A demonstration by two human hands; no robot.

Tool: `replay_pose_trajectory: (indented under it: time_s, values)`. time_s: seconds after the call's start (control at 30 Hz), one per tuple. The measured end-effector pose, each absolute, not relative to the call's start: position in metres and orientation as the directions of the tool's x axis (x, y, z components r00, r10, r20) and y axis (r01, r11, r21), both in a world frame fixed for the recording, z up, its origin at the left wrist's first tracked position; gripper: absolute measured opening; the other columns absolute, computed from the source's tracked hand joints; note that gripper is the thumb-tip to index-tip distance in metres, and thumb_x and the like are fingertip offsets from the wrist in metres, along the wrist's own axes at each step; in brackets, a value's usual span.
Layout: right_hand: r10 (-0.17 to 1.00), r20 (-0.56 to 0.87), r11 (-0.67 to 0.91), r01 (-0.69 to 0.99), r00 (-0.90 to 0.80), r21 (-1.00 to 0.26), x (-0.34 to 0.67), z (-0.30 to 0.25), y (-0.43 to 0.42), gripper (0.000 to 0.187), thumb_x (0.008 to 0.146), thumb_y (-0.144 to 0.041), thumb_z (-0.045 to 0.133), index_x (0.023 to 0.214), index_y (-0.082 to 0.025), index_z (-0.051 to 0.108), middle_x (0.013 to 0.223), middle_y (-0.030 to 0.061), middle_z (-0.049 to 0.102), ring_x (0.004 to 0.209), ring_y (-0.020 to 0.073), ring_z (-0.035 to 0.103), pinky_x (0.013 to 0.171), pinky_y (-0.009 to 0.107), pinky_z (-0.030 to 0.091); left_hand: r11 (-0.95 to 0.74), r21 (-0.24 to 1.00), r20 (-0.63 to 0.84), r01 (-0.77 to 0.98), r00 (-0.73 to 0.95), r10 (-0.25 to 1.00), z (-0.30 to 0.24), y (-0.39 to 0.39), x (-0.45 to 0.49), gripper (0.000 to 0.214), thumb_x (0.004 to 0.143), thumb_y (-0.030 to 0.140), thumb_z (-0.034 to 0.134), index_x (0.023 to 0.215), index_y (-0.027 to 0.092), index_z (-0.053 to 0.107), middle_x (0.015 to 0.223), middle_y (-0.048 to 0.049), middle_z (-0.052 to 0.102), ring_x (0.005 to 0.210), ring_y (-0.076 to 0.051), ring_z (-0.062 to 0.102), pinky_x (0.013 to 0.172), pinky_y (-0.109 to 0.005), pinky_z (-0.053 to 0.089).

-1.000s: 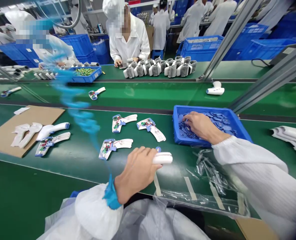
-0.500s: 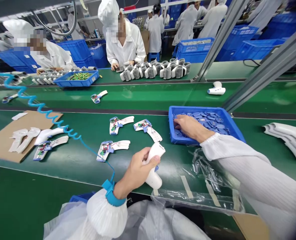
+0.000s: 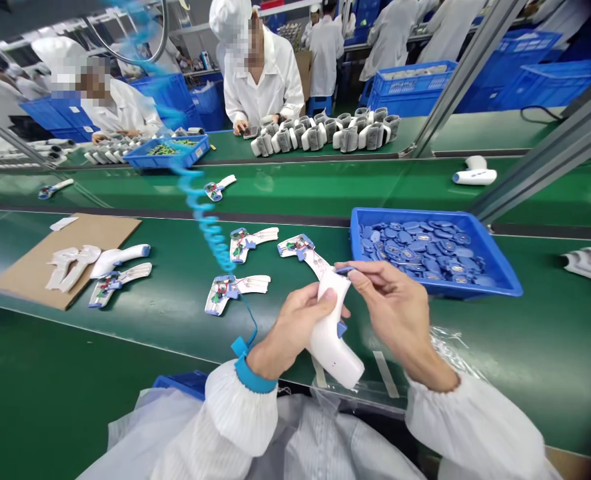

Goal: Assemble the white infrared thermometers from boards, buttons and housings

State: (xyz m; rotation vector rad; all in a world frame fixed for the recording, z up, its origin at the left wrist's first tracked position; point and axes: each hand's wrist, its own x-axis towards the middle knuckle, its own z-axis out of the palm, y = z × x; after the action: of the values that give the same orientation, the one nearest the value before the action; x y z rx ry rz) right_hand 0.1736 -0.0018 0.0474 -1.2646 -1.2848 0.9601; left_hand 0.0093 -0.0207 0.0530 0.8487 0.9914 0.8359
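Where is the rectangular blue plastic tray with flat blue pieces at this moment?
In the head view, the tray sits right of centre on the flat green bench, just beyond the bare right hand.

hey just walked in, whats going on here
A person's left hand grips a white gun-shaped housing, while the right hand pinches a small blue piece at one end of it. Whether the piece is seated is hard to tell. A blue tray of loose blue parts sits just beyond the right hand, and open shells with wiring showing lie on the green bench.
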Motion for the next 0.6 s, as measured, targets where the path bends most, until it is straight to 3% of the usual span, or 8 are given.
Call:
replay_pose_trajectory:
  time_s: [0.13, 0.27, 0.43, 0.6]
  values:
    - [0.983, 0.184, 0.176, 0.27, 0.003, -0.947, 0.178, 0.036, -0.015, 0.024, 0.093, -0.049, 0.07, 0.101, -0.027, 0.078, 0.123, 0.0049, 0.076, 0.114, 0.0275, 0.073, 0.101, 0.045, 0.059, 0.377, 0.916, -0.318, -0.137, 0.324, 0.891, 0.048, -0.022, 0.0, 0.055, 0.09, 0.059, 0.071, 0.117, 0.012, 0.066, 0.089, -0.0077, 0.069, 0.071, -0.015, 0.061, 0.063, -0.025, 0.047]
    - [0.978, 0.192, 0.209, 0.441, -0.083, -0.873, 0.188, 0.047, -0.02, 0.026, 0.097, -0.043, 0.064, 0.113, -0.027, 0.077, 0.114, 0.0038, 0.079, 0.099, 0.0263, 0.078, 0.081, 0.037, 0.066, 0.149, 0.983, -0.173, 0.106, 0.287, 0.942, 0.048, -0.025, -0.011, 0.046, 0.095, 0.05, 0.068, 0.126, 0.016, 0.069, 0.098, -0.0069, 0.072, 0.084, -0.019, 0.064, 0.074, -0.029, 0.049]
    - [0.848, 0.474, 0.52, 0.542, -0.236, -0.66, 0.188, 0.05, -0.021, 0.035, 0.102, -0.02, 0.054, 0.135, -0.019, 0.067, 0.122, 0.0055, 0.076, 0.109, 0.0207, 0.075, 0.099, 0.033, 0.062, -0.086, 0.923, -0.029, 0.374, 0.292, 0.956, 0.061, -0.028, -0.015, 0.039, 0.101, 0.039, 0.06, 0.136, 0.023, 0.064, 0.123, -0.0045, 0.072, 0.105, -0.024, 0.065, 0.09, -0.033, 0.049]
    - [0.786, 0.57, 0.593, 0.555, -0.239, -0.584, 0.185, 0.048, -0.024, 0.051, 0.104, -0.008, 0.046, 0.154, -0.02, 0.048, 0.132, 0.0049, 0.072, 0.113, 0.0126, 0.072, 0.097, 0.024, 0.061, -0.14, 0.902, -0.002, 0.408, 0.327, 0.945, 0.069, -0.029, -0.013, 0.043, 0.107, 0.042, 0.049, 0.144, 0.022, 0.057, 0.123, -0.0055, 0.073, 0.103, -0.023, 0.068, 0.091, -0.034, 0.051]
